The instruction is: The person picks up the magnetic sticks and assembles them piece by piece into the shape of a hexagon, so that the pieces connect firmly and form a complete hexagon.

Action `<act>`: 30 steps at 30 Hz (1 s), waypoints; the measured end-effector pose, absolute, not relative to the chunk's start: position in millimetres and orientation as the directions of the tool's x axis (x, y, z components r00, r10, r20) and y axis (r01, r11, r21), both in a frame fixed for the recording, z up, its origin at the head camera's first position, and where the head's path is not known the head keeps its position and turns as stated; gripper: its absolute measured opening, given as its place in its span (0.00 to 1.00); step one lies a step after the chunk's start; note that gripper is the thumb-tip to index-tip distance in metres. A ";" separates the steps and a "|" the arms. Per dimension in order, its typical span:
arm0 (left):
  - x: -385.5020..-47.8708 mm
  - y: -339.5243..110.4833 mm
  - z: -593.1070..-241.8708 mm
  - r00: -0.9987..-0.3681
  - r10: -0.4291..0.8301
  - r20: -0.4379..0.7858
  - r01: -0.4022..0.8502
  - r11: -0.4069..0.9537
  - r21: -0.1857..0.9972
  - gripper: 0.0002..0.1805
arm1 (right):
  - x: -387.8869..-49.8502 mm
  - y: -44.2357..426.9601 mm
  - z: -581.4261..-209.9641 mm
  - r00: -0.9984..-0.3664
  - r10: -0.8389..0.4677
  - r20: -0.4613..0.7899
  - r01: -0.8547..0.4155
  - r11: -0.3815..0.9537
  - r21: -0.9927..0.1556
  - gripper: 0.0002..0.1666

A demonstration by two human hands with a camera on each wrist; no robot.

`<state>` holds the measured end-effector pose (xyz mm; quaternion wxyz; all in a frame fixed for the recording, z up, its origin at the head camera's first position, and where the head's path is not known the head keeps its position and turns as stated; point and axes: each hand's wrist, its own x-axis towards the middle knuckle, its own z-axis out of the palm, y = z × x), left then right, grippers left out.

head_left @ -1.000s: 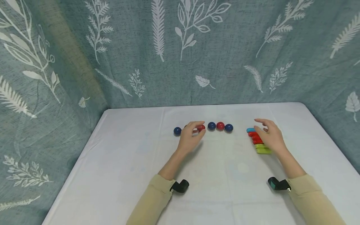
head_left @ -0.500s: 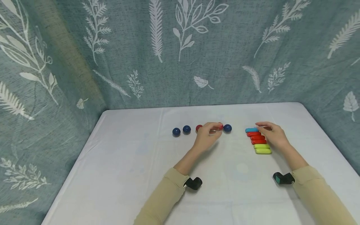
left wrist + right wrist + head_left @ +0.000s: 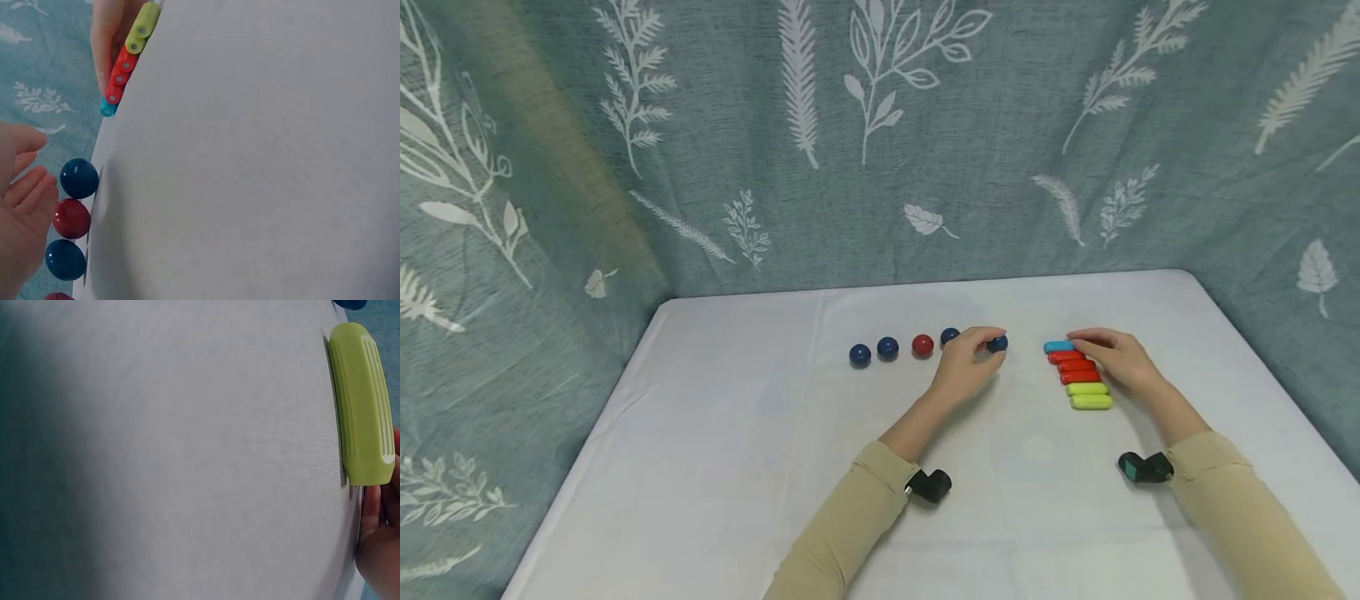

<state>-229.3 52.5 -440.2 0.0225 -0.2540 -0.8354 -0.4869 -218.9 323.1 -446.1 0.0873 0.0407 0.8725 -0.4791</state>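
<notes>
Left hand (image 3: 967,363), fingers wide beside glossy dark-blue ball (image 3: 997,343), right hand (image 3: 1117,360), fingertips at light-blue rounded stick (image 3: 1057,346), grip unclear

Four blue balls (image 3: 860,356) and two red balls (image 3: 72,219) make six at mid-frame, one red visible only at lower left in the left wrist view. Right of centre lie one blue bar (image 3: 1057,346), three red bars (image 3: 1077,365) and two yellow-green bars (image 3: 1091,402), six altogether. Also in frame: one left hand (image 3: 962,367), one right hand (image 3: 1118,360), two sleeves (image 3: 850,517), two black wrist devices (image 3: 932,486), one bench (image 3: 700,458).
</notes>
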 end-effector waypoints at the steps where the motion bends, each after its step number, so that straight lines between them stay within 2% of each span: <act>1: -230.0 52.9 -440.6 -0.868 0.405 0.288 0.452 0.402 0.797 0.19 | -219.5 322.7 -446.9 -0.982 -0.014 -0.189 0.152 0.542 -0.827 0.35; 10: -235.0 55.4 -443.3 -0.855 0.436 0.282 0.477 0.445 0.758 0.21 | -217.9 323.1 -446.8 -0.978 -0.037 -0.207 0.163 0.488 -0.857 0.34; 19: -238.5 56.0 -441.1 -0.839 0.464 0.286 0.528 0.563 0.636 0.19 | -216.5 323.4 -446.0 -0.978 -0.030 -0.208 0.165 0.504 -0.848 0.33; 26: -239.9 59.3 -439.1 -0.840 0.502 0.204 0.511 0.608 0.608 0.19 | -217.3 324.8 -447.3 -0.979 -0.023 -0.202 0.163 0.504 -0.848 0.32; 30: -240.3 62.8 -438.4 -0.813 0.561 0.155 0.543 0.636 0.549 0.21 | -217.3 325.5 -448.1 -0.979 -0.023 -0.203 0.164 0.506 -0.847 0.32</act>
